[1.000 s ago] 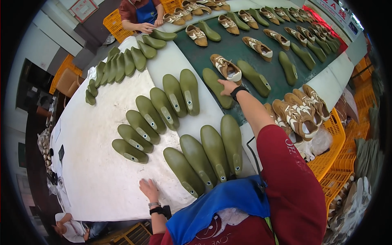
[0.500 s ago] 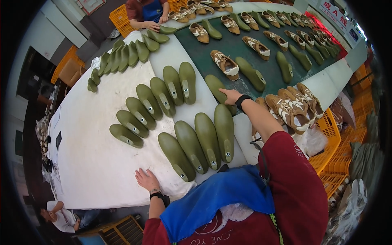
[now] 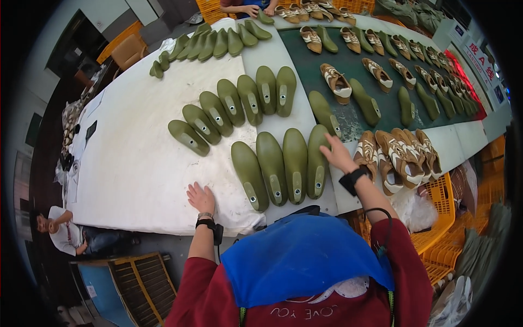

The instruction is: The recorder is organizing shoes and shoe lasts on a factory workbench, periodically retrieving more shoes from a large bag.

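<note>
My right hand (image 3: 339, 153) is open, its fingers spread at the side of the rightmost green shoe last (image 3: 317, 163) in the near row; I cannot tell whether they touch it. Beyond that hand another green shoe last (image 3: 323, 111) lies at the left edge of the dark green belt (image 3: 297, 49). Spread open, my left hand (image 3: 201, 199) rests on the white cloth (image 3: 136, 163) by the table's front edge, holding nothing. Between my hands stand several near-row lasts, among them a left-end one (image 3: 249, 174). Behind them a second row of lasts (image 3: 230, 102) slants across the table.
Brown-and-white shoes (image 3: 400, 152) cluster right of my right hand, above a yellow crate (image 3: 440, 207). Shoes (image 3: 336, 83) and lasts stand in rows along the belt. More lasts (image 3: 220, 43) line the far side, near a co-worker's hands (image 3: 259, 11). Someone in white (image 3: 64, 231) sits at left.
My right hand has let go of the shoe last at the belt's edge and drawn back toward me, to the near row. My left hand stays open on the cloth. The view has shifted.
</note>
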`<state>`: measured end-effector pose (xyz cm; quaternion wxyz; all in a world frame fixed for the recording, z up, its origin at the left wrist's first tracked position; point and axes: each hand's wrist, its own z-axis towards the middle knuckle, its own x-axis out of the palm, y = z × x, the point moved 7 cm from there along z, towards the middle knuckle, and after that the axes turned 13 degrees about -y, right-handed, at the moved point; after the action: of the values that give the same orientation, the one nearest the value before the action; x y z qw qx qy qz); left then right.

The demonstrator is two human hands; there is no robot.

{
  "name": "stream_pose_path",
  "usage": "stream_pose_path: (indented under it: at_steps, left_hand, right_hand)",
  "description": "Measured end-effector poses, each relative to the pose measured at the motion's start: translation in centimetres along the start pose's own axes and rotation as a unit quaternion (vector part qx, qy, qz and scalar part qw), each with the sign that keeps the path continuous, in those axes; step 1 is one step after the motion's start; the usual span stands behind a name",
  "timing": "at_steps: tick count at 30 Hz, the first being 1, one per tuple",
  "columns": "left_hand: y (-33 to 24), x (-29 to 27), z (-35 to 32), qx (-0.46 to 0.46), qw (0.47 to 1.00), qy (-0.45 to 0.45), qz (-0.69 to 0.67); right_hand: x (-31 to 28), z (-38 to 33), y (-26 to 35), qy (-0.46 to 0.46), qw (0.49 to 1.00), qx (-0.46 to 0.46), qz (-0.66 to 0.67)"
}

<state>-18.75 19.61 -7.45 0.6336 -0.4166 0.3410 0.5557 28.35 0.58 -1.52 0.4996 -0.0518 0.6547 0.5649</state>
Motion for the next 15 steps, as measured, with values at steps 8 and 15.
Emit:
stream_pose_path:
  at_steps: [8, 15]
  left_hand:
    - [-16.3, -5.3, -4.1, 0.058, 0.889, 0.212, -0.402]
    - [-16.0, -6.1, -4.3, 0.061, 0.901, 0.192, -0.384]
  right_hand:
    - [2.6, -5.6, 2.6, 0.053, 0.994, 0.086, 0.039]
    - [2.6, -4.5, 4.0, 0.048, 0.997, 0.066, 0.010]
